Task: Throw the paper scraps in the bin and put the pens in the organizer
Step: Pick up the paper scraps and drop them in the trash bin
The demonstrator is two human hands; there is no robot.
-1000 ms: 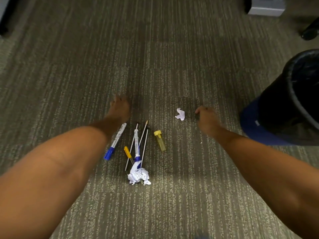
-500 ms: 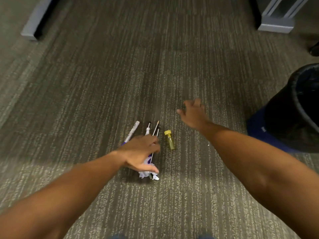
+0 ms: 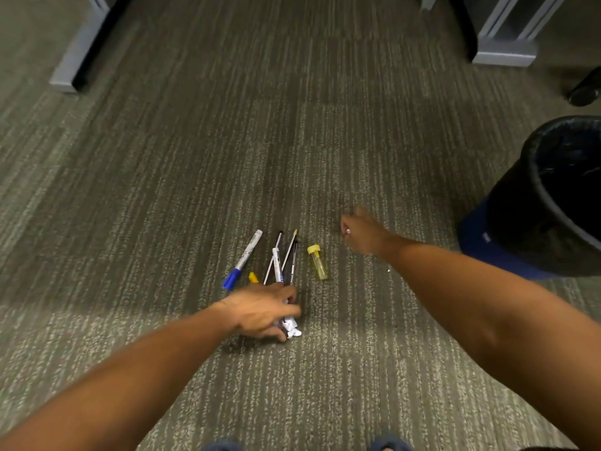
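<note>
Several pens lie side by side on the carpet: a white marker with a blue cap (image 3: 243,258), thin pens (image 3: 286,255) and a yellow-capped one (image 3: 253,277). A small yellow-lidded vial (image 3: 317,262) lies to their right. My left hand (image 3: 263,309) is closed over a crumpled white paper scrap (image 3: 291,328) at the pens' near end. My right hand (image 3: 362,232) is curled shut further right, a bit of white paper showing between its fingers. A black bin (image 3: 559,196) with a liner stands at the right edge. No organizer is in view.
Grey furniture bases stand at the far left (image 3: 81,50) and far right (image 3: 504,37). A dark caster (image 3: 587,89) sits behind the bin. A blue base (image 3: 487,249) shows under the bin. Striped carpet covers the floor.
My right hand closed on the small scrap that lay to the right of the vial. My left hand moved back from beyond the pens onto the crumpled paper and gripped it.
</note>
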